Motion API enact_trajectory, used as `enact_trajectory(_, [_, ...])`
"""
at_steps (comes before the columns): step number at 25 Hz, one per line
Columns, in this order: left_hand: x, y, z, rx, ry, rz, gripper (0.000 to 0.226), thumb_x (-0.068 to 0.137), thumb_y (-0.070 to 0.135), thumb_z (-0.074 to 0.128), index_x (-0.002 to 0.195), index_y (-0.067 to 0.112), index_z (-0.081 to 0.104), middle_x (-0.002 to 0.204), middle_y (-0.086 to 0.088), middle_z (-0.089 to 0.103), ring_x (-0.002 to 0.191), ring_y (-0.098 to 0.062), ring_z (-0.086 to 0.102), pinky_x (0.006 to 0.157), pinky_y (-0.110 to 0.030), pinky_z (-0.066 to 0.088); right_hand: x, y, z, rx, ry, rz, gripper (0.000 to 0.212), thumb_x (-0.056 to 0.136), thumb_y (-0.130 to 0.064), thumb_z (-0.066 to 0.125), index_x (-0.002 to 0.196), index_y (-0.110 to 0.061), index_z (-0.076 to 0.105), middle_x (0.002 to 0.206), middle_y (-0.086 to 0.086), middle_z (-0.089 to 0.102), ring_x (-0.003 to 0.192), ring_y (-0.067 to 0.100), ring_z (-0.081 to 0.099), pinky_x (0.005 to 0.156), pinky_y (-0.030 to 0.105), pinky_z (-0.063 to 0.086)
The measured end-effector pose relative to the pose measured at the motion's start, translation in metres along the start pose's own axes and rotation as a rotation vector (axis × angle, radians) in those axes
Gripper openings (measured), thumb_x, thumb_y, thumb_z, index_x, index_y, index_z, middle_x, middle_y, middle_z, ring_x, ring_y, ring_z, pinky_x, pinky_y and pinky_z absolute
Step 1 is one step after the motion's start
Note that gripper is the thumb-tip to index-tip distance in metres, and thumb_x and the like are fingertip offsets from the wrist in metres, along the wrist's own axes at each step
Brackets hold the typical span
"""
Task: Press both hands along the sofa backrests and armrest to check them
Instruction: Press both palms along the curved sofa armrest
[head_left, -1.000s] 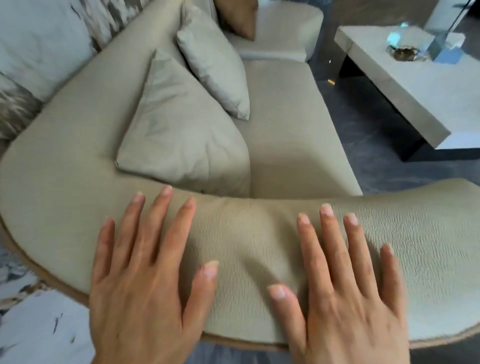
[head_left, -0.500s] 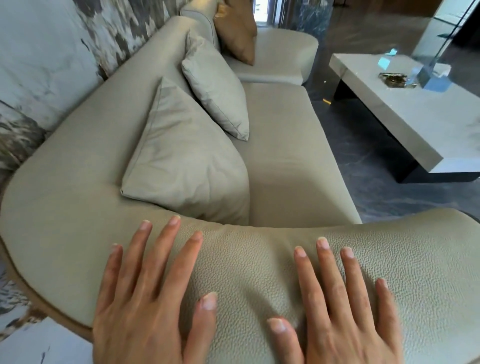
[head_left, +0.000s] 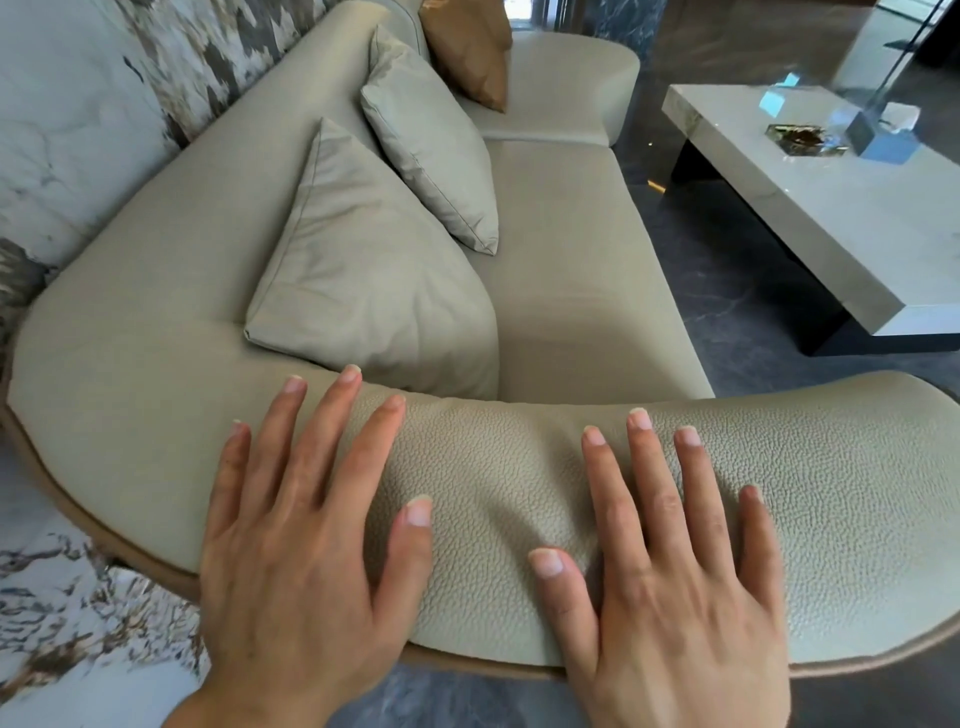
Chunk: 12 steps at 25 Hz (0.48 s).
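A beige leather sofa fills the view; its padded armrest (head_left: 831, 493) curves across the foreground and runs into the backrest (head_left: 218, 171) along the left. My left hand (head_left: 301, 530) lies flat, palm down, on the armrest's left part, fingers spread. My right hand (head_left: 670, 561) lies flat beside it further right, fingers apart, the leather dented between the two thumbs. Neither hand holds anything.
Two beige cushions (head_left: 374, 280) (head_left: 431, 150) and a brown cushion (head_left: 472, 52) lean on the backrest. A marble wall (head_left: 67, 98) runs behind the sofa. A low pale coffee table (head_left: 857, 218) with small objects stands on the dark floor at right.
Both hands stay flat on the armrest with about the same spacing. The view has shifted, so more of the sofa's far end and both wrists show.
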<state>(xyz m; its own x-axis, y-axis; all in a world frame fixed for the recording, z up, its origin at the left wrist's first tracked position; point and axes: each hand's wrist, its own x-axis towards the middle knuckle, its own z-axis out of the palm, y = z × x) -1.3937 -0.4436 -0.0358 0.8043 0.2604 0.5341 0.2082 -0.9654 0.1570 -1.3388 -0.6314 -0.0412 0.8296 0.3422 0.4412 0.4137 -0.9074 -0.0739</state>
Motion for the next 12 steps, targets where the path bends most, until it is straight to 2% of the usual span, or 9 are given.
enact_trajectory(4, [0.024, -0.005, 0.012, 0.004, -0.023, -0.020, 0.060, 0.086, 0.043, 0.038, 0.138, 0.016, 0.052, 0.152, -0.007, 0.043, 0.142, -0.034, 0.034, 0.113, -0.057, 0.024, 0.022, -0.001, 0.010, 0.021, -0.023, 0.009, 0.072, 0.091, -0.063, 0.023, 0.142, -0.019, 0.046, 0.153, 0.007, 0.039, 0.141, 0.030, 0.033, 0.108, 0.060, 0.029])
enact_trajectory(12, [0.033, -0.009, 0.021, 0.000, 0.001, 0.015, 0.059, 0.088, 0.043, 0.036, 0.138, 0.015, 0.052, 0.150, -0.008, 0.045, 0.141, -0.034, 0.035, 0.114, -0.056, 0.024, 0.032, -0.001, 0.017, 0.024, -0.043, 0.005, 0.073, 0.091, -0.064, 0.019, 0.144, -0.020, 0.044, 0.154, 0.006, 0.037, 0.142, 0.031, 0.030, 0.109, 0.061, 0.027])
